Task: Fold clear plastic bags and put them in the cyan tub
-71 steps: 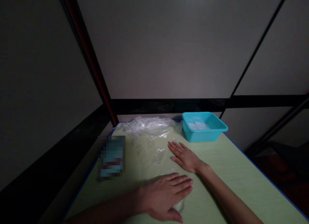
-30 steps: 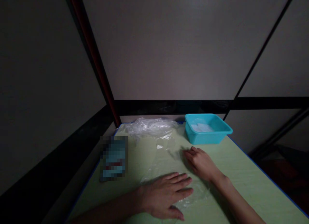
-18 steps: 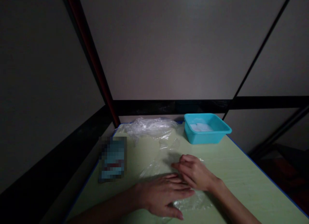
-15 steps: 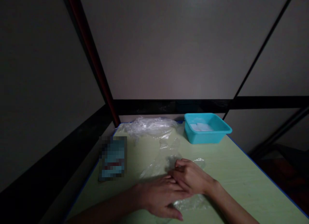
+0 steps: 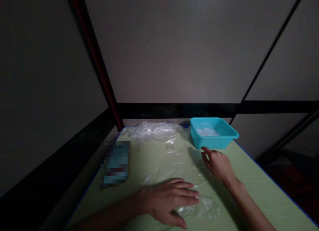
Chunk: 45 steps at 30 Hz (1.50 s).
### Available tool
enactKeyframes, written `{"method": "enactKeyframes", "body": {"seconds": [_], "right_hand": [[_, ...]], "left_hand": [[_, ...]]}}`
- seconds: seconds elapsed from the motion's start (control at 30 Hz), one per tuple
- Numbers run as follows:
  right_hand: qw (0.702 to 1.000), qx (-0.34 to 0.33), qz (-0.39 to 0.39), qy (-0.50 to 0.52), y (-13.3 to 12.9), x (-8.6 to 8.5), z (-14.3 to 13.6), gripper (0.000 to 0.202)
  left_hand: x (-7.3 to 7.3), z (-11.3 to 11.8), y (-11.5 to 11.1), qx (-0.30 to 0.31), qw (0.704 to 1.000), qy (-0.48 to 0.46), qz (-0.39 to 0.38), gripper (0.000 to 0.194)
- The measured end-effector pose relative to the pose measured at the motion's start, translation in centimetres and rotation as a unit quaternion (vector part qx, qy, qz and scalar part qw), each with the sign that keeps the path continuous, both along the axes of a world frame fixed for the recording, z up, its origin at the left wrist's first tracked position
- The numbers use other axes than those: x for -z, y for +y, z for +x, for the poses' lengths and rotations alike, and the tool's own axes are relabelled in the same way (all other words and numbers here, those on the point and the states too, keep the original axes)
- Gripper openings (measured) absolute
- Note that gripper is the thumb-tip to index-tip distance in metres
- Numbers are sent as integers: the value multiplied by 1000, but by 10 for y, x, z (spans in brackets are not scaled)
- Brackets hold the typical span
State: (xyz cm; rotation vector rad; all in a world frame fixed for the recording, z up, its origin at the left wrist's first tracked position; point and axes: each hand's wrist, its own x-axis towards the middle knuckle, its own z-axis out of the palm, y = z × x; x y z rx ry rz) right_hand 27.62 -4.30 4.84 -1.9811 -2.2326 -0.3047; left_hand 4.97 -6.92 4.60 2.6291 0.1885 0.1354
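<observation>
A thin, clear plastic piece (image 5: pixel 199 206) is spread on the table, with narrow finger-like strips at its far end; it looks like a disposable glove, though its outline is faint. Palm down, my left hand (image 5: pixel 173 199) presses on it with fingers stretched out and thumb apart. My right hand (image 5: pixel 219 164) is raised just in front of the turquoise basin (image 5: pixel 211 143), its fingers loosely bent and nothing visible in them. Inside the basin lies something white (image 5: pixel 207 131), too dim to name.
A crumpled heap of clear plastic (image 5: pixel 156 130) rests along the table's back edge. On the left is a flat, blurred-out item (image 5: pixel 116 164). The pale green table (image 5: pixel 251 187) has a blue edge and meets a panelled wall (image 5: pixel 174 58) at the back.
My right hand has left its spot beside my left fingers and moved up and right toward the basin. My left hand stays in place, its fingers now fully in view on the plastic.
</observation>
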Motion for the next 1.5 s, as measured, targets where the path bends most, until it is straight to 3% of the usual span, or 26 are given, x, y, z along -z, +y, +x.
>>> {"method": "enactKeyframes", "body": {"seconds": [0.1,0.2,0.27,0.4,0.47,0.53,0.77,1.0,1.27,1.4,1.5], "right_hand": [[996,53,54,48,1,-2,9,26],[989,42,78,120,1,-2,14,25],[978,-8,79,194,2,0,12,25],[939,-118,30,323,3,11,-7,31],[940,-173,-9,293,1,19,-20,40],[948,-208,-44,236,-4,27,-29,48],[978,-178,-57,92,-20,51,-15,52],[984,-170,-25,54,-20,58,-8,52],[987,-144,-54,53,-27,57,-6,55],[984,-139,-79,84,-37,55,6,53],[979,-145,-87,114,-40,42,10,51]], "left_hand": [[-4,-2,4,-1,1000,-19,-20,62],[-11,-6,6,-37,998,-35,-35,66],[-13,-7,6,-96,993,-51,-44,61],[-5,1,3,-281,957,-66,-39,49],[4,9,2,-345,937,-42,-25,49],[13,18,3,-370,929,-5,-5,53],[30,32,3,-358,924,79,107,64],[39,12,0,-370,911,64,171,64],[40,-31,-19,-407,895,85,157,65],[34,-37,-21,-373,913,100,133,73],[26,-34,-17,-326,932,111,116,78]]}}
